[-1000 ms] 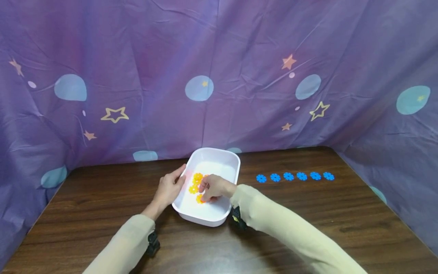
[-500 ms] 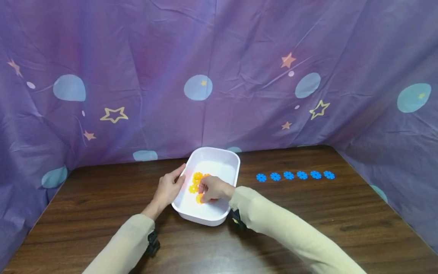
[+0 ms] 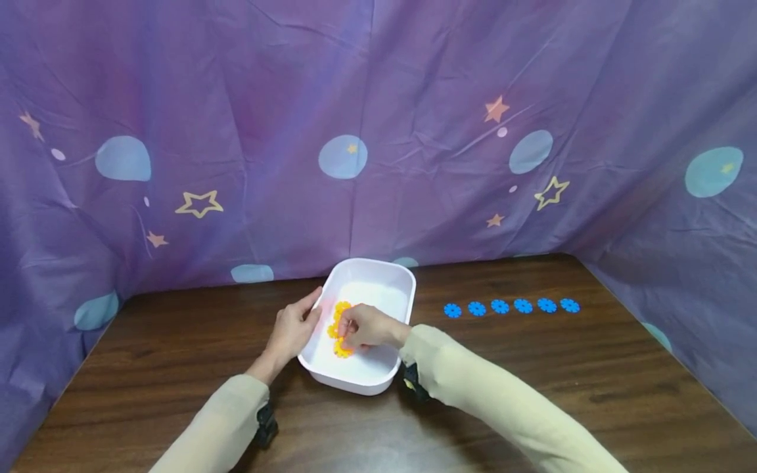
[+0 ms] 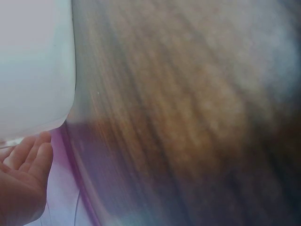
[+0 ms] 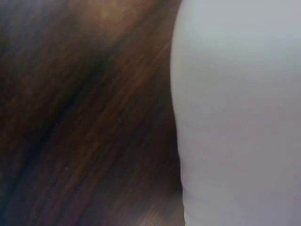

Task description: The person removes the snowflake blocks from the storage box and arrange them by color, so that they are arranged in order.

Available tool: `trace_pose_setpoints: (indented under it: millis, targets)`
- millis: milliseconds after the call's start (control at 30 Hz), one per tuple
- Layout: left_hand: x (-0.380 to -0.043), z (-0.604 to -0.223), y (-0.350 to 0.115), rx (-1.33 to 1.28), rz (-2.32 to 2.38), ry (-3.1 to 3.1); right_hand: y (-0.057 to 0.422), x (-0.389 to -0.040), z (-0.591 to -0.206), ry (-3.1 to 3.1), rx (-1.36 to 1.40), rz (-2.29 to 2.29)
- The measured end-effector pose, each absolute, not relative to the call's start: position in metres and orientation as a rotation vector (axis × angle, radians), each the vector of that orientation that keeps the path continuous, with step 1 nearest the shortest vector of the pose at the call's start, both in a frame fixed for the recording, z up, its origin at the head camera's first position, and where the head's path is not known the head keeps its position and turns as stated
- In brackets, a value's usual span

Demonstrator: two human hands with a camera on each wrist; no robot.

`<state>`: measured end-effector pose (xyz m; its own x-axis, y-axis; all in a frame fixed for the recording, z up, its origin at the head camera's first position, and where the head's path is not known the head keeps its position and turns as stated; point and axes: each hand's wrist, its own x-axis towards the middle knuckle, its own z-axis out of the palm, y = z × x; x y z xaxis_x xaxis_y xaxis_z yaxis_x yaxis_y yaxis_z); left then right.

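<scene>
Right hand inside the white rectangular tray!

Curled fingers here, their tips right at the yellow-orange, flower-shaped discs on the tray floor, and whether they're pinching one, I can't tell! The left hand holds the tray's left wall, thumb over the rim. Off to the right, six bright-blue, flower-shaped discs lie in a row, spaced apart, on the dark wood-grain counter.

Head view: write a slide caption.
Right hand among yellow flower-shaped discs in a white rectangular tub, beside six blue flower-shaped discs.
</scene>
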<state>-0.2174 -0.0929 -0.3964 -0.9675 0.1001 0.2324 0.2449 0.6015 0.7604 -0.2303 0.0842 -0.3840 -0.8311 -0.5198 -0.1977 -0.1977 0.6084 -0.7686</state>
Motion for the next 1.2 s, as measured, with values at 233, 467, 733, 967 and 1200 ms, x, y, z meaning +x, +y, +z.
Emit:
trace_pose_setpoints:
  millis: [233,467,733,967,1200]
  targets:
    - [-0.215,-0.399,-0.092,-0.314,-1.296,-2.627,0.091,-0.228,-0.376,2.349,-0.569,-1.468]
    - [-0.215,-0.397,-0.091,-0.286,-1.334,-2.643,0.115,-0.222,-0.355,2.248,-0.436,-1.846]
    - [-0.216,-0.396,-0.091,-0.277,-1.326,-2.652,0.199,-0.218,-0.367,2.299,-0.014,-2.008]
    - [-0.216,-0.397,-0.093,-0.278,-1.325,-2.668,0.254,-0.208,-0.389,2.446,0.197,-1.72]
    - [-0.216,-0.396,-0.092,-0.284,-1.316,-2.663,0.266,-0.199,-0.397,2.576,0.098,-1.514]
